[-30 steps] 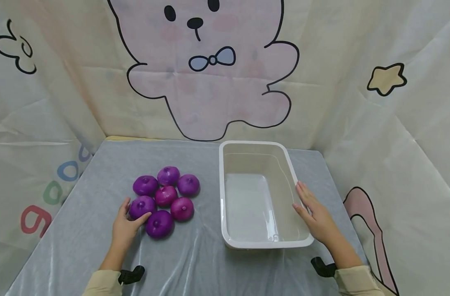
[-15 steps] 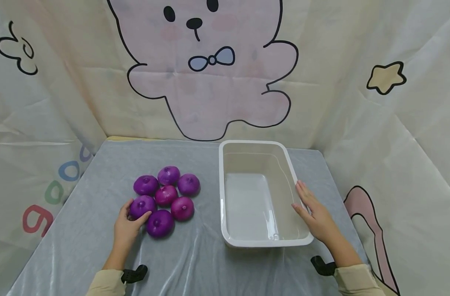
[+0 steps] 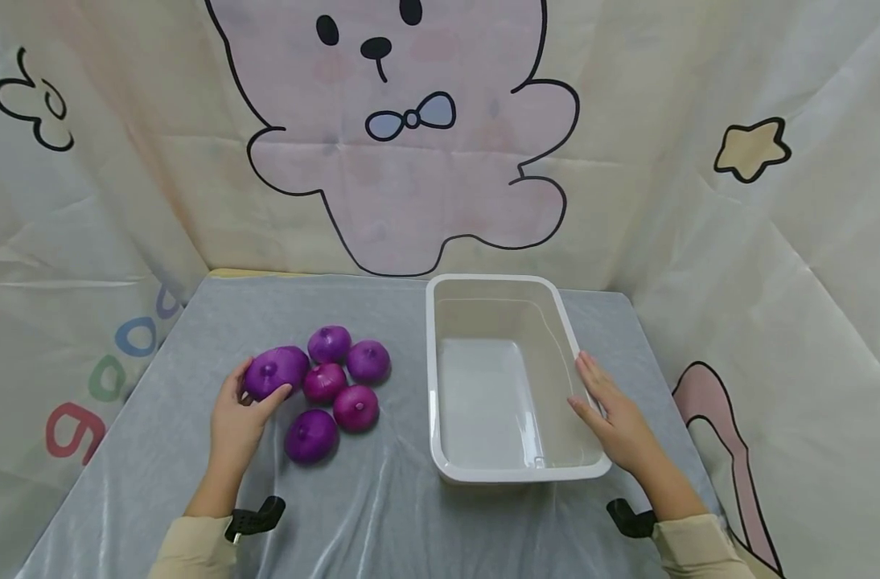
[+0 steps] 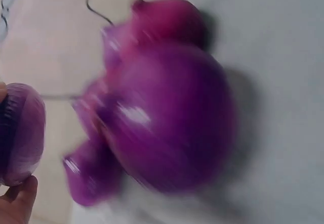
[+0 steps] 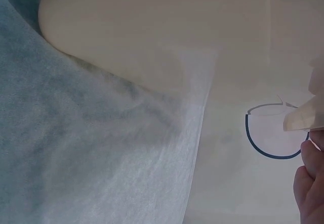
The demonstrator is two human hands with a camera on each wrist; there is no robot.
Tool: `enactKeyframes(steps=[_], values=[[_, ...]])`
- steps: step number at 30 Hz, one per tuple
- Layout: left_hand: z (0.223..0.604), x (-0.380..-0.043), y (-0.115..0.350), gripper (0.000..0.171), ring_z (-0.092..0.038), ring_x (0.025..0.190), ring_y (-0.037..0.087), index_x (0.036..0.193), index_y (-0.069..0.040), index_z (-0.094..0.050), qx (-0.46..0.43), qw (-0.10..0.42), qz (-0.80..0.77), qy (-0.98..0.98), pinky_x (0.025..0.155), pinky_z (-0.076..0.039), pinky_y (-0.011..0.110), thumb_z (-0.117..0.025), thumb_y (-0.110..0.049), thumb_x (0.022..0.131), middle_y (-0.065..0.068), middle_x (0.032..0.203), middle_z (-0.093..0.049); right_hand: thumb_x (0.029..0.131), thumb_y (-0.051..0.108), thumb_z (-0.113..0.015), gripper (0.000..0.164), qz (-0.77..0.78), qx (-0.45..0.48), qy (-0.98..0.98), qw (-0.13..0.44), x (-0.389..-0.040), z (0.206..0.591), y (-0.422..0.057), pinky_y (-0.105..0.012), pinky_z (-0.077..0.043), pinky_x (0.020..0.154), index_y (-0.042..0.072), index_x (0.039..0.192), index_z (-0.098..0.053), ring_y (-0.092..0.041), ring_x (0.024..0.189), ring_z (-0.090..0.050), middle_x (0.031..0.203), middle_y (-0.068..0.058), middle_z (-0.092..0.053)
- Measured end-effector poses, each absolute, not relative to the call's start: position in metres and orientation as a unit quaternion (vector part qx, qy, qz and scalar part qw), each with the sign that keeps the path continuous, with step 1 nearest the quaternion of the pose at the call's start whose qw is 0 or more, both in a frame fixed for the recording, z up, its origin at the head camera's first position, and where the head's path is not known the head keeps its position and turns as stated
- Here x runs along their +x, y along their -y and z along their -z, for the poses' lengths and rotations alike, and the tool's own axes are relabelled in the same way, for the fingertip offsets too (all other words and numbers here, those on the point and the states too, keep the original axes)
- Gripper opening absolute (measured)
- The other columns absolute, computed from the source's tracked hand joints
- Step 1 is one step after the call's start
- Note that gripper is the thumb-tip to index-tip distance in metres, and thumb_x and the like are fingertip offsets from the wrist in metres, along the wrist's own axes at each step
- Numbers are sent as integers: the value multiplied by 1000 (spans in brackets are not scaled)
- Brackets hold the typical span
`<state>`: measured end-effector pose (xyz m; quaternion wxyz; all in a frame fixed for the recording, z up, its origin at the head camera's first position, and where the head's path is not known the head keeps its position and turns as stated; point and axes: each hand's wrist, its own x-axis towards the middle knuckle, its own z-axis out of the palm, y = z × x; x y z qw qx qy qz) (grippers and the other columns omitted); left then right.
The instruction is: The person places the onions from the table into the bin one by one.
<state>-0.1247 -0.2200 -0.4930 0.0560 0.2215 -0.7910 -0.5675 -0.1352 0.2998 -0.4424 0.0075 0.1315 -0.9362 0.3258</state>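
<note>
My left hand [image 3: 237, 418] grips a purple onion [image 3: 269, 371], thumb on one side and fingers on the other. In the left wrist view this held onion [image 4: 25, 133] shows at the left edge, apart from the blurred pile. It partly covers another onion [image 3: 298, 360] behind it. Several more onions lie close by, among them a dark purple onion [image 3: 311, 437] and a redder onion [image 3: 356, 408]. My right hand [image 3: 621, 422] holds the right rim of a white plastic basin [image 3: 434, 386], thumb over the inner side. Nothing lies in the basin.
A grey cloth [image 3: 368, 515] covers the table. Printed curtains [image 3: 621, 161] hang behind and on both sides, close to the table edges. Each wrist carries a black camera mount [image 3: 255, 519].
The left hand has lifted the onion from the pile's left side and moved it slightly away from me, up and left. The right hand and basin have stayed put.
</note>
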Motion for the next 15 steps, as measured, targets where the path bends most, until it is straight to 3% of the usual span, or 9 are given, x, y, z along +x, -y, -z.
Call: enactKeyframes(steps=[8, 15], values=[[448, -151, 185, 91, -42, 140, 21, 157, -22, -29, 147, 62, 601, 784, 117, -37, 42, -81, -33, 83, 3, 159, -39, 100, 31, -57, 68, -322, 133, 937, 2, -135, 438, -299, -73, -25, 111, 9, 157, -26, -46, 150, -21, 165, -15, -21], [414, -175, 142, 86, -46, 138, 27, 154, -20, -36, 70, 49, 626, 775, 117, -37, 45, -83, -28, 82, 7, 156, -42, 100, 31, -57, 68, -318, 128, 939, -1, -134, 440, -299, -72, -25, 111, 9, 157, -26, -47, 149, -22, 165, -17, -21]])
